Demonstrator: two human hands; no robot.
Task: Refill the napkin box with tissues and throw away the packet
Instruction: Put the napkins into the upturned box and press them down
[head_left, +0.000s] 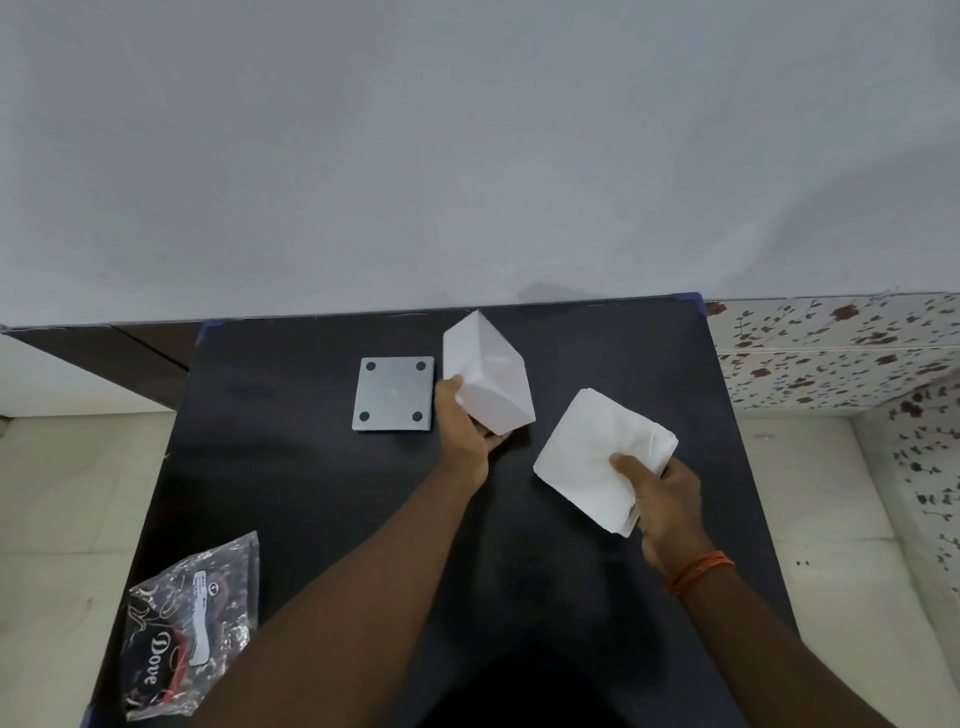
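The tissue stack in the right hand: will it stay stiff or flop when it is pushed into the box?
Probably floppy: the tissue stack shows soft creases near the right hand. Its layers fan apart at the edge, so they may slide. Likely light, since one hand holds it.

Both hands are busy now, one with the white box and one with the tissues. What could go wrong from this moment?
The tissue stack is pinched only at one corner by the right hand, so loose sheets may fan out or fall. The white box is tilted in the left hand and might slip.
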